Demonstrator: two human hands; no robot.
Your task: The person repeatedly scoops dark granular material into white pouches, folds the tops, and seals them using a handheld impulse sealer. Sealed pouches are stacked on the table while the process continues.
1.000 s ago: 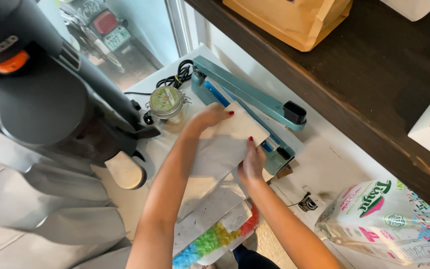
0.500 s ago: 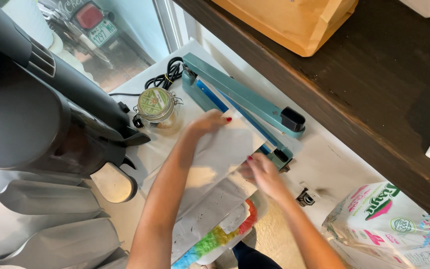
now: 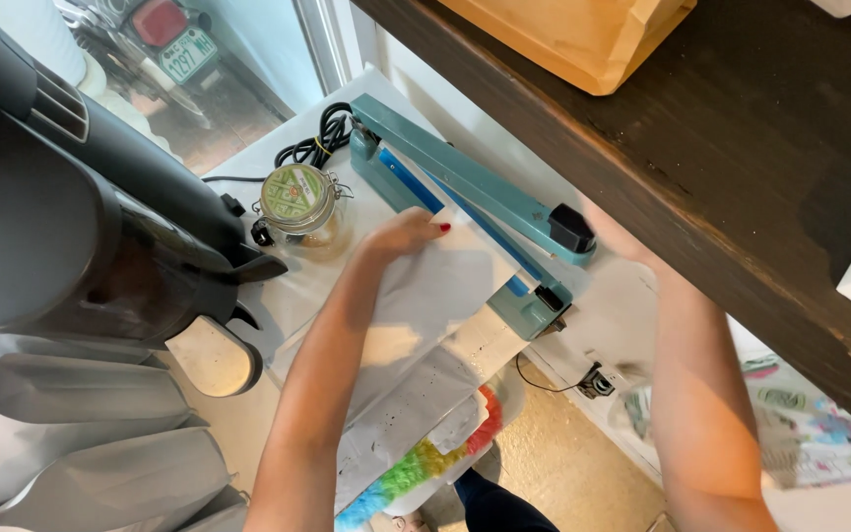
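Nearest the camera, a rainbow-coloured duster and some loose white paper are seen at the lower edge of the white counter. Just beyond them, a white bag is laid flat on the counter, its long axis running from the near side up toward the teal heat sealer, with its far edge tucked under the sealer's raised arm. The left hand is pressed flat on the bag's far left corner, fingers held together, right beside the sealing bar. The right hand is blurred and partly hidden under the dark wooden shelf, so its grip cannot be told; it appears to be just beside the black knob at the arm's end, making it the nearer hand to the lever. Farther left, a small glass jar with a green lid is seen, and a coiled black cord behind it.
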